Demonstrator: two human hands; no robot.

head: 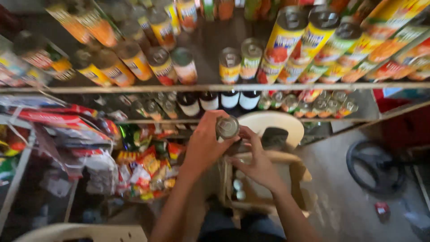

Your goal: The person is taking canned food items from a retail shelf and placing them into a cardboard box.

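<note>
My left hand (204,145) grips a small tin can (227,127) from the left, its silver top facing up. My right hand (257,163) touches the can's lower right side with its fingers. Both hands are raised over an open cardboard box (293,172) that holds several more small cans (239,184). The box rests on a cream plastic chair (277,122) in front of the shelves.
Wooden shelves (215,88) carry rows of tall and short cans above, dark bottles (219,99) and small jars below. Snack packets (148,172) hang and pile at the left. A black ring-shaped thing (374,168) lies on the concrete floor at right.
</note>
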